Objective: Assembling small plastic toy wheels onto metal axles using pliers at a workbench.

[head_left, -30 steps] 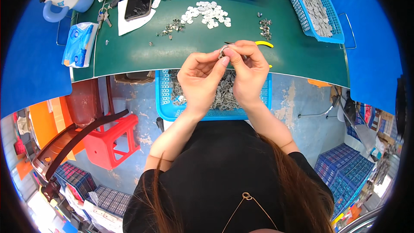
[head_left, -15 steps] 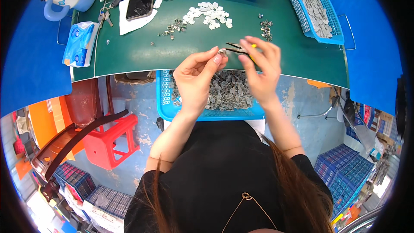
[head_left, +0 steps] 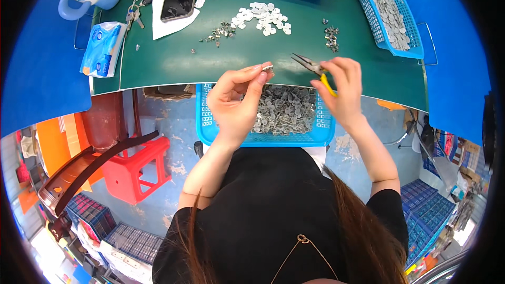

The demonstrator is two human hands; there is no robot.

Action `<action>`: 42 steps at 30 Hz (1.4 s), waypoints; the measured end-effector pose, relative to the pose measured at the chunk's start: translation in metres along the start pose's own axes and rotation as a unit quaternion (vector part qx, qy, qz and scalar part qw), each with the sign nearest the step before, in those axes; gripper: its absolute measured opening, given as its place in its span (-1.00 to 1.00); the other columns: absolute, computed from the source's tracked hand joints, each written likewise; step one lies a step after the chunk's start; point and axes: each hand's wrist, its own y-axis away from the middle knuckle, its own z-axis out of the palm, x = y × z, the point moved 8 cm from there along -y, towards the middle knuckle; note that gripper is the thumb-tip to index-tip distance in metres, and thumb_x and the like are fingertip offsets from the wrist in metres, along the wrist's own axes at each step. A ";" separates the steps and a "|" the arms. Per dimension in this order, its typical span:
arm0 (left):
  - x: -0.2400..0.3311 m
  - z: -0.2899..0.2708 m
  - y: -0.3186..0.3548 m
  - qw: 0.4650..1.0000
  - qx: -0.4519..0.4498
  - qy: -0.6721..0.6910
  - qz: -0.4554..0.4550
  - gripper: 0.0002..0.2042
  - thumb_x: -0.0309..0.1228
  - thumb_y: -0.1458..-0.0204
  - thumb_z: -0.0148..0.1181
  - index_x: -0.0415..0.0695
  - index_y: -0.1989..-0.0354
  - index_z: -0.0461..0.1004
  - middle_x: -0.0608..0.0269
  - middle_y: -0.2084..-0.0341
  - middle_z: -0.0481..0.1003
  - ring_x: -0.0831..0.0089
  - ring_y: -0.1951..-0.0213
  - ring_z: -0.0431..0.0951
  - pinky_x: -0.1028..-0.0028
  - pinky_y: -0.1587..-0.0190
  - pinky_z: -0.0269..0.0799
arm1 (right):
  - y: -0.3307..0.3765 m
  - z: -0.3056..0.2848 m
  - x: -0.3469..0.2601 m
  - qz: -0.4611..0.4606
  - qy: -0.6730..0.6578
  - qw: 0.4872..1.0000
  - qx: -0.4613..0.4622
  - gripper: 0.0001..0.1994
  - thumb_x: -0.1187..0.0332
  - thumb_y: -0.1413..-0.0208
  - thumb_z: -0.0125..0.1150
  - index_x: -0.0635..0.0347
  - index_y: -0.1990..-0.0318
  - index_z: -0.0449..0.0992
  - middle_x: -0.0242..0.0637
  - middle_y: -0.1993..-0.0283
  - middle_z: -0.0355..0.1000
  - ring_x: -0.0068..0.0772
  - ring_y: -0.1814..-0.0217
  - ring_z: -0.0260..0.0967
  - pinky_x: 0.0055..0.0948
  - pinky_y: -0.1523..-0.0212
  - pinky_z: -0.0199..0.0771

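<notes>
Head view: blue basket (head_left: pixel 268 141) beneath left hand (head_left: pixel 235 97) holds grey pieces (head_left: pixel 286 111).

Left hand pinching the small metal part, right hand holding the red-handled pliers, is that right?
One thing's off: the head view shows yellow-handled pliers, not red-handled, in the right hand. The left hand does pinch the small metal part.
</notes>
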 end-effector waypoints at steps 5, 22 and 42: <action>0.010 -0.001 0.002 0.993 0.002 -0.095 0.069 -0.94 -0.71 -0.03 0.15 -0.35 0.33 0.46 -0.03 0.27 0.56 0.37 0.21 0.60 0.46 0.12 0.54 | -0.042 -0.050 -0.046 -0.127 0.013 0.992 -0.015 -0.49 0.39 0.33 0.47 0.11 0.07 0.52 -0.16 0.05 0.35 -0.13 0.08 0.33 -0.27 0.12 0.39; 0.028 0.008 0.009 0.959 -0.024 -0.228 0.165 -0.86 -0.72 0.08 0.23 -0.27 0.34 0.50 0.06 0.35 0.59 0.36 0.26 0.63 0.52 0.21 0.51 | -0.050 -0.074 -0.090 -0.283 0.085 0.955 0.013 -0.59 0.41 0.34 0.43 0.25 0.20 0.57 -0.22 0.22 0.42 -0.22 0.26 0.36 -0.37 0.38 0.38; 0.019 0.019 0.014 0.981 -0.080 -0.169 0.055 -0.87 -0.68 -0.02 0.17 -0.30 0.25 0.46 0.06 0.24 0.58 0.45 0.23 0.61 0.54 0.19 0.54 | -0.061 -0.076 -0.070 -0.223 -0.026 0.971 -0.083 -0.64 0.42 0.34 0.44 0.22 0.28 0.52 -0.25 0.30 0.42 -0.29 0.41 0.37 -0.42 0.44 0.41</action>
